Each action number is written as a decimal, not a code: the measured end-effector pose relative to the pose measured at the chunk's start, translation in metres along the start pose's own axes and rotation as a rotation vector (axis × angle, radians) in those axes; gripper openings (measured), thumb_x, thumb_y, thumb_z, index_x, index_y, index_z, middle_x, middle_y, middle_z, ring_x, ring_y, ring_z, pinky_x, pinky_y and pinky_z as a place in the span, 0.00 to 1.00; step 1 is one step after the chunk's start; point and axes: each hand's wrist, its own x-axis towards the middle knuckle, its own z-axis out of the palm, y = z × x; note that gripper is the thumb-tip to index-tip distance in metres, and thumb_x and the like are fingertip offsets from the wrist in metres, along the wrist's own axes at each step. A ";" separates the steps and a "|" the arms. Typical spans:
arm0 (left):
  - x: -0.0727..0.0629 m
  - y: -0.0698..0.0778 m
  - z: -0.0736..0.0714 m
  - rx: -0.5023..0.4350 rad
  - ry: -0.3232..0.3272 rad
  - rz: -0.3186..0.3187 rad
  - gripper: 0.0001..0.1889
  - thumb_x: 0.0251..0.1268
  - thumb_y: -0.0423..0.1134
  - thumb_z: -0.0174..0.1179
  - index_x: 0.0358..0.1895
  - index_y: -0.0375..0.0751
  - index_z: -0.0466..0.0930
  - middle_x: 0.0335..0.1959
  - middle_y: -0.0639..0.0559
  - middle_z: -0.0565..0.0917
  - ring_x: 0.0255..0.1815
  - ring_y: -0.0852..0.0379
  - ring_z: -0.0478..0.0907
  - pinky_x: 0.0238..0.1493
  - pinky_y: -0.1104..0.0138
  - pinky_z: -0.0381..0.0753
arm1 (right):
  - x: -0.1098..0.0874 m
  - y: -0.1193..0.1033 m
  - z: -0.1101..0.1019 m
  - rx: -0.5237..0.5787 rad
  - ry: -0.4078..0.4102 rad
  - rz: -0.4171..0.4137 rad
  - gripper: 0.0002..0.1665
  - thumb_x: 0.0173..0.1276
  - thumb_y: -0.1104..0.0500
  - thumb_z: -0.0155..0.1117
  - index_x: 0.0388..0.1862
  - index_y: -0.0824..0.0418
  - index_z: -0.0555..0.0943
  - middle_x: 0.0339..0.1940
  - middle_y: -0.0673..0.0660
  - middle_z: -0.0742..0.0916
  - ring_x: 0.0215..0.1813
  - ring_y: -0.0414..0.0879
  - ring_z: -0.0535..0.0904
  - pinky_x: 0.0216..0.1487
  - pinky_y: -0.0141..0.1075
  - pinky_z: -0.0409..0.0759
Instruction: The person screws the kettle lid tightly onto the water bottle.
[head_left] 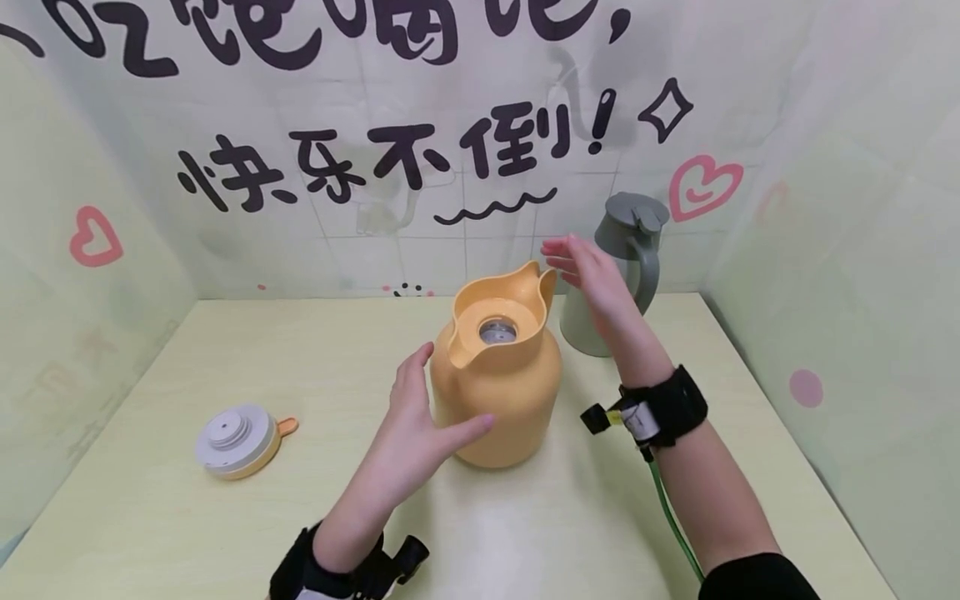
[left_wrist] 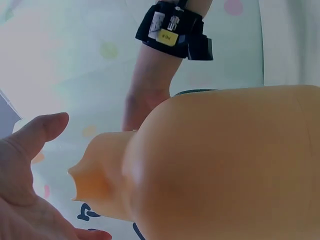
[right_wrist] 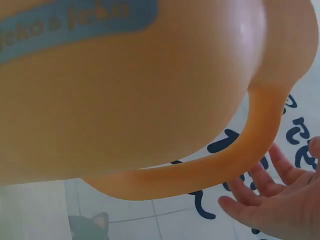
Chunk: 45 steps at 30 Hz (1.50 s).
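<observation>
Both spread, left hand (head_left: 417, 435) and right hand (head_left: 592, 273) flank the uncapped orange jug (head_left: 502, 387); only the right wrist view catches its blue label (right_wrist: 80, 26)!

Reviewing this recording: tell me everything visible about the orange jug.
The orange jug stands upright on the pale table. It looks like smooth plastic, with a broad body, rounded shoulders, narrower neck, flared rim with a spout, looped handle and blue label with lettering. Its round mouth is uncovered, grey inside. The left grip and right grip are close beside it; whether either touches it is unclear.
</observation>
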 end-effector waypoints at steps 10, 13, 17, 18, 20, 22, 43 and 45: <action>-0.009 -0.006 0.024 -0.082 0.049 0.025 0.57 0.48 0.48 0.73 0.74 0.35 0.42 0.73 0.42 0.47 0.72 0.45 0.49 0.68 0.48 0.51 | 0.028 0.018 -0.001 0.038 -0.287 0.034 0.32 0.81 0.50 0.34 0.61 0.76 0.70 0.50 0.64 0.82 0.47 0.45 0.79 0.53 0.37 0.73; -0.010 -0.009 0.032 -0.092 0.078 0.025 0.58 0.48 0.46 0.74 0.74 0.36 0.40 0.74 0.43 0.44 0.73 0.46 0.47 0.68 0.49 0.51 | 0.030 0.022 -0.001 0.042 -0.335 0.072 0.31 0.81 0.50 0.34 0.56 0.76 0.73 0.41 0.58 0.83 0.44 0.44 0.79 0.52 0.35 0.73; -0.010 -0.011 0.042 -0.078 0.116 0.033 0.58 0.47 0.45 0.74 0.74 0.35 0.41 0.74 0.41 0.40 0.73 0.43 0.44 0.68 0.47 0.52 | 0.030 0.025 -0.002 0.043 -0.332 0.110 0.28 0.80 0.49 0.35 0.44 0.71 0.75 0.33 0.54 0.81 0.40 0.43 0.77 0.52 0.35 0.72; -0.010 -0.012 0.044 -0.073 0.124 0.035 0.58 0.47 0.45 0.75 0.74 0.35 0.41 0.74 0.40 0.40 0.73 0.42 0.43 0.67 0.47 0.52 | 0.030 0.026 -0.002 0.038 -0.324 0.113 0.28 0.80 0.49 0.35 0.42 0.69 0.75 0.33 0.54 0.80 0.40 0.44 0.76 0.52 0.35 0.72; -0.009 -0.012 0.047 -0.061 0.135 0.041 0.57 0.47 0.45 0.75 0.74 0.34 0.42 0.74 0.38 0.39 0.73 0.40 0.42 0.67 0.46 0.54 | 0.030 0.028 -0.002 0.032 -0.308 0.125 0.27 0.80 0.48 0.36 0.40 0.69 0.75 0.33 0.54 0.80 0.40 0.44 0.76 0.51 0.34 0.72; -0.008 -0.012 0.048 -0.051 0.143 0.043 0.57 0.47 0.46 0.75 0.74 0.34 0.42 0.74 0.38 0.38 0.73 0.41 0.41 0.66 0.46 0.54 | 0.030 0.030 -0.002 0.020 -0.290 0.132 0.28 0.80 0.48 0.37 0.41 0.70 0.75 0.33 0.55 0.80 0.40 0.44 0.77 0.52 0.34 0.72; 0.013 -0.020 0.052 -0.016 0.217 0.108 0.65 0.38 0.49 0.79 0.75 0.37 0.39 0.74 0.40 0.39 0.72 0.43 0.42 0.67 0.48 0.54 | -0.005 0.029 -0.004 -0.086 -0.019 0.143 0.29 0.78 0.43 0.40 0.38 0.68 0.74 0.31 0.58 0.75 0.39 0.51 0.70 0.48 0.39 0.67; 0.016 -0.021 0.051 -0.015 0.206 0.116 0.66 0.37 0.50 0.79 0.75 0.39 0.38 0.75 0.41 0.40 0.72 0.44 0.44 0.67 0.48 0.55 | -0.011 0.028 -0.004 -0.064 0.024 0.154 0.29 0.77 0.43 0.42 0.37 0.68 0.74 0.30 0.58 0.75 0.39 0.52 0.70 0.48 0.40 0.67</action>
